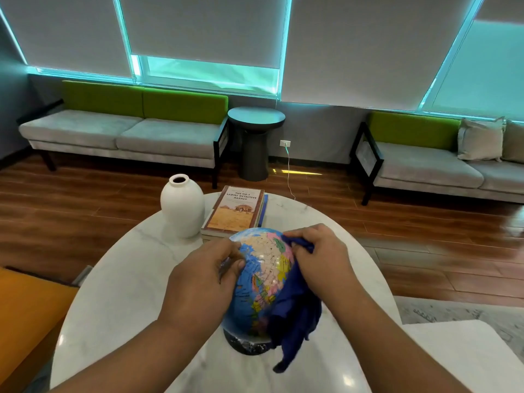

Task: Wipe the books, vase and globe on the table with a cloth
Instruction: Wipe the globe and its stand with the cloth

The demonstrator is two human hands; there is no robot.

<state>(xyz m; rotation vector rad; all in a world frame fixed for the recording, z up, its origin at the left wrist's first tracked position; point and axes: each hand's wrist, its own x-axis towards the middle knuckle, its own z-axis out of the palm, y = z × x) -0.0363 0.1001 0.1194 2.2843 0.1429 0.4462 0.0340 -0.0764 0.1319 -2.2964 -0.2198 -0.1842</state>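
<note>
A colourful globe [263, 276] on a dark base stands on the round white marble table [122, 302], near me. My left hand [198, 282] grips the globe's left side, fingers curled on it. My right hand [320, 259] holds a dark blue cloth [295, 316] against the globe's right side; the cloth hangs down to the tabletop. Behind the globe lies a stack of books [235, 212], a tan cover on top. A white vase [183, 207] stands upright left of the books.
Wooden floor surrounds the table. Two grey-and-green sofas [124, 134] line the far wall, with a dark round side table [255, 137] between them. An orange seat [25, 316] is at my left, a pale one [467, 355] at my right.
</note>
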